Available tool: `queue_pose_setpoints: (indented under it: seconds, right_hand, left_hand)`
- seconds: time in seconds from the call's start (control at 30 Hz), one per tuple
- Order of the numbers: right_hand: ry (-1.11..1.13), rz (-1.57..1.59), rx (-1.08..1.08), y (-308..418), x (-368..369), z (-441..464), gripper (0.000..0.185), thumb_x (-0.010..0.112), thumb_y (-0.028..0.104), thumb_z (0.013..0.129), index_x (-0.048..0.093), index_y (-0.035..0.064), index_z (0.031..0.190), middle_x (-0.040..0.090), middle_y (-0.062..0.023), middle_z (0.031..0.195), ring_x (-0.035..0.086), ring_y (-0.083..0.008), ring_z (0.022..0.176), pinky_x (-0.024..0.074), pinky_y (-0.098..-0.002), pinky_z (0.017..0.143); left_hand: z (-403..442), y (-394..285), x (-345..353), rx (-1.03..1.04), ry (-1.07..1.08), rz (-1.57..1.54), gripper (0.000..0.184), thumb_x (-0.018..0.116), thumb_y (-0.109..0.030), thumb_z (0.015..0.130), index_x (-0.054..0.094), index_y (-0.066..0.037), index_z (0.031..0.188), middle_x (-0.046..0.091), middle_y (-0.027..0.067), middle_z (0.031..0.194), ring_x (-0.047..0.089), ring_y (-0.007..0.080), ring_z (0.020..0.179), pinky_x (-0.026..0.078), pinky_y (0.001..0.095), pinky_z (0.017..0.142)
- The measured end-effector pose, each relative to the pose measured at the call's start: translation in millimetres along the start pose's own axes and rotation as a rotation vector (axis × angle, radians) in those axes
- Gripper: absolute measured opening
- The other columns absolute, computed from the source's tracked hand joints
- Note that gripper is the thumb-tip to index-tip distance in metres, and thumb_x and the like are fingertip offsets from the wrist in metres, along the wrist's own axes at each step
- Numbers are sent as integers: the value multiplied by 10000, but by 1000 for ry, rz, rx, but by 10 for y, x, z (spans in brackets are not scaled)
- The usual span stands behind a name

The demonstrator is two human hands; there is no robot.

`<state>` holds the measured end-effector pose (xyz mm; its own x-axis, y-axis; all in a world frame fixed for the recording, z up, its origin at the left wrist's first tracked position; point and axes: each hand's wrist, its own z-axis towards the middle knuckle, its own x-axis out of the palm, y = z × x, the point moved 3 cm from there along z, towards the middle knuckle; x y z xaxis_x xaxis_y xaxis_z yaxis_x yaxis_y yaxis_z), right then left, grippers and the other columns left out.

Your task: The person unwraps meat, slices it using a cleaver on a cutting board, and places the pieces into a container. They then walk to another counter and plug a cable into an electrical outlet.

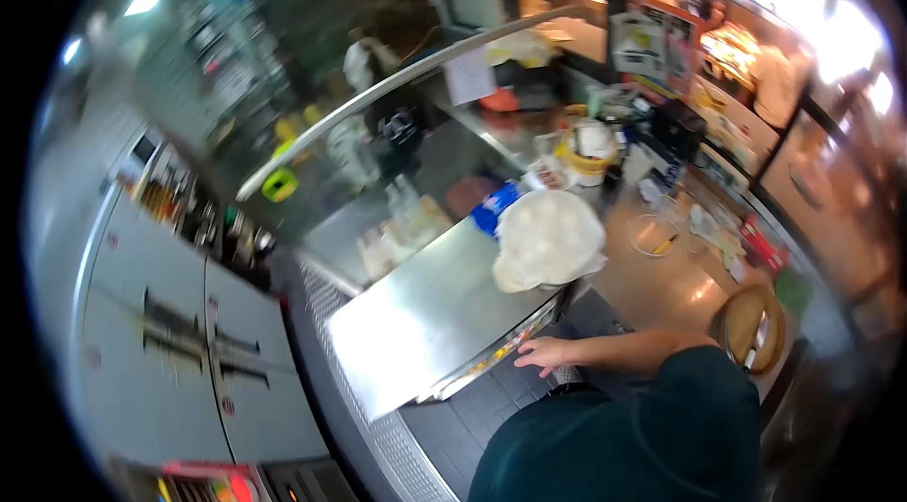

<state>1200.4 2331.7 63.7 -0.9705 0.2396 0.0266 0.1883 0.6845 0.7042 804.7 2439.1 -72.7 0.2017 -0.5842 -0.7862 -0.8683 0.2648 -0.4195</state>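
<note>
My right hand reaches leftward across my front with its fingers apart and nothing visible in them. It is beside the near edge of a stainless steel counter, close to a row of small coloured items under that edge. Whether the fingers touch anything there I cannot tell. On the counter's far right corner is a rounded thing under a pale white cover, with a blue packet against it. My left hand is out of view.
Pale cabinet doors with dark handles stand at the left. A round wooden board with a knife lies on the right worktop. Farther back are a yellow-and-white tub, a metal rail and people beyond.
</note>
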Motion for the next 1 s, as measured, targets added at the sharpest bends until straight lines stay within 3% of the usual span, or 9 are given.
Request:
queue_pose_setpoints:
  seconds: [0.2, 0.23, 0.3, 0.4, 0.47, 0.63, 0.83, 0.9, 1.0]
  right_hand:
    - [86, 35, 115, -295, 1415, 163, 629, 697, 308, 948, 457, 60, 1474, 508, -145, 1426, 509, -302, 1286, 573, -445, 940]
    - [113, 47, 128, -331, 1602, 193, 591, 680, 293, 961, 470, 76, 1469, 525, -131, 1414, 512, -287, 1287, 556, -450, 956]
    - [149, -4, 151, -310, 2014, 176, 611, 695, 285, 948, 472, 44, 1463, 512, -148, 1434, 462, -306, 1344, 533, -441, 941]
    - [140, -81, 153, -336, 2356, 99, 553, 668, 271, 962, 496, 80, 1452, 549, -95, 1397, 467, -279, 1342, 464, -448, 969]
    - [174, -159, 160, -224, 2634, 113, 557, 666, 266, 966, 488, 68, 1454, 533, -112, 1416, 456, -296, 1353, 482, -457, 964]
    - [300, -296, 111, 437, 3337, 934, 564, 644, 224, 978, 449, 22, 1467, 447, -193, 1467, 417, -374, 1364, 575, -495, 930]
    - [441, -369, 89, 1167, 4454, 1822, 548, 647, 219, 975, 468, 16, 1451, 497, -169, 1397, 501, -284, 1271, 621, -432, 843]
    - [488, -461, 100, 1354, 4925, 2125, 514, 625, 246, 990, 487, 33, 1437, 497, -149, 1383, 468, -297, 1285, 621, -412, 859]
    - [621, -568, 85, 1711, 5670, 2451, 512, 634, 229, 989, 490, 27, 1438, 489, -164, 1412, 482, -292, 1293, 626, -389, 848]
  left_hand:
    - [-1676, 2352, 754, -292, -62, -82, 392, 671, -355, 869, 692, -4, 1044, 703, 254, 984, 676, 426, 941, 538, 494, 866]
    - [-1696, 2289, 442, -432, -44, -173, 411, 653, -358, 878, 691, 1, 1074, 703, 244, 1014, 669, 421, 961, 534, 506, 853]
    - [-1603, 2533, 60, -412, -117, -121, 439, 655, -307, 879, 653, -15, 1208, 682, 250, 1141, 653, 420, 1052, 524, 494, 919]
    - [-1487, 2404, -539, -429, -146, -188, 406, 628, -303, 903, 644, -19, 1194, 665, 249, 1180, 625, 398, 1133, 511, 483, 963]
    - [-1462, 2514, -434, -355, -311, -225, 373, 626, -282, 910, 643, -16, 1171, 664, 255, 1171, 630, 411, 1120, 514, 495, 954]
    - [-1431, 2747, -148, -504, -278, -408, 422, 619, -290, 901, 651, -12, 1217, 680, 269, 1119, 641, 434, 1073, 512, 498, 952]
    - [-1893, 3301, 950, -701, 0, -501, 426, 638, -347, 874, 695, -11, 1130, 685, 264, 1147, 643, 413, 1113, 512, 489, 967]
    - [-2241, 3245, 995, -1011, -55, -632, 441, 635, -368, 881, 718, -6, 1118, 684, 245, 1184, 639, 389, 1152, 507, 465, 990]
    - [-2599, 3258, 1040, -1281, -13, -757, 426, 641, -366, 890, 730, -14, 1112, 682, 230, 1208, 640, 361, 1172, 506, 442, 999]
